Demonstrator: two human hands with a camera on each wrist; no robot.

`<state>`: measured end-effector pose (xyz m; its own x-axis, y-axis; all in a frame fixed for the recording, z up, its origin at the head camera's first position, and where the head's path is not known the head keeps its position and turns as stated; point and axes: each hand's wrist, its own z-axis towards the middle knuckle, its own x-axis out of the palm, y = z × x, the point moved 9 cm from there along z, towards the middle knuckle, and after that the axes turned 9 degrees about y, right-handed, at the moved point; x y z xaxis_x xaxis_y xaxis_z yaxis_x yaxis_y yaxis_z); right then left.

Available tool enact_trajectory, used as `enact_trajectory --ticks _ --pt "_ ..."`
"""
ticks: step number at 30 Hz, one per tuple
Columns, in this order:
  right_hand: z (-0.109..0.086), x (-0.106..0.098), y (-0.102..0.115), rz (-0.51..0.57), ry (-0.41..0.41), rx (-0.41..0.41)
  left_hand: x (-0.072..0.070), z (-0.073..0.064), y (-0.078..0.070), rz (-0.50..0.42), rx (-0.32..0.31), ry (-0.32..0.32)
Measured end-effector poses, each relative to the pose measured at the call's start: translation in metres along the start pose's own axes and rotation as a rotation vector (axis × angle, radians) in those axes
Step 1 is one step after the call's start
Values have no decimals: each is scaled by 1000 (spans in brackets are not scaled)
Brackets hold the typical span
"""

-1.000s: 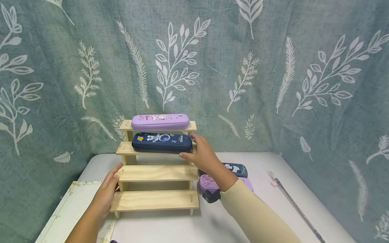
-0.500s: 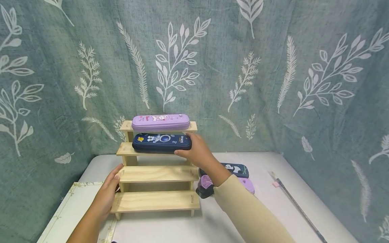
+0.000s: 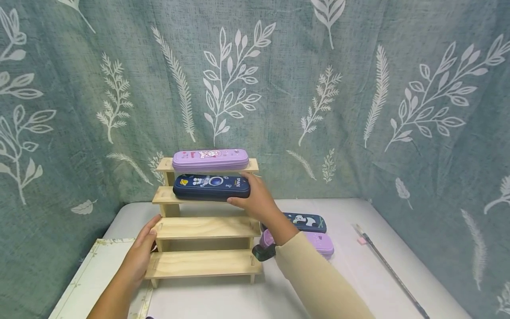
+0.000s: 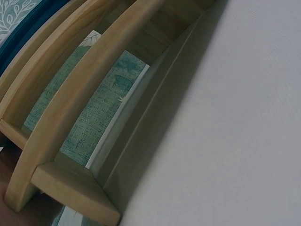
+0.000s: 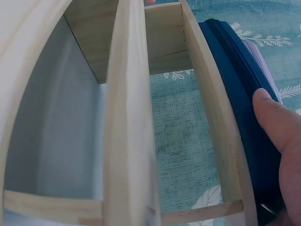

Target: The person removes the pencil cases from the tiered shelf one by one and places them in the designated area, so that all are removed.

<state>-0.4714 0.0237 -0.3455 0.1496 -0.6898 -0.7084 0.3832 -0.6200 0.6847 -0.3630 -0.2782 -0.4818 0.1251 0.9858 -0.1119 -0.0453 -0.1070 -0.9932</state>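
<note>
A light wooden stepped shelf (image 3: pixel 206 227) stands on the table. My left hand (image 3: pixel 138 253) holds its left side, fingers along the upright; in the left wrist view only part of that hand shows, dark, beside the board ends. On the second tier from the top lies a navy pencil case (image 3: pixel 211 188) with an astronaut and "SPACE" print. My right hand (image 3: pixel 259 200) grips its right end, thumb on the front and fingers behind. In the right wrist view, the thumb (image 5: pixel 275 115) presses near the zip. A lilac pencil case (image 3: pixel 211 160) rests on the top tier.
Right of the shelf lie a panda pencil case (image 3: pixel 308 221) and another lilac pencil case (image 3: pixel 322 243), partly hidden by my right arm. Farther right is a long brush (image 3: pixel 390 268) beside a small pink piece (image 3: pixel 361 241). A pale patterned board (image 3: pixel 93 274) lies at left.
My right hand has shifted slightly left, farther over the navy case's right end. The case shows little movement. My left hand stays on the shelf's side.
</note>
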Motion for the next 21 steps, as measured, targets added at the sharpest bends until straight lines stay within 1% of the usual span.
enact_trajectory --ticks 6,12,21 --pt "-2 2 -5 12 -21 9 0 1 -2 -8 8 -4" --pt "-6 3 -7 -2 -29 7 -1 1 1 -8 -1 -11" --pt "-19 2 -6 -28 -65 -28 1 -1 1 -3 -25 -5"
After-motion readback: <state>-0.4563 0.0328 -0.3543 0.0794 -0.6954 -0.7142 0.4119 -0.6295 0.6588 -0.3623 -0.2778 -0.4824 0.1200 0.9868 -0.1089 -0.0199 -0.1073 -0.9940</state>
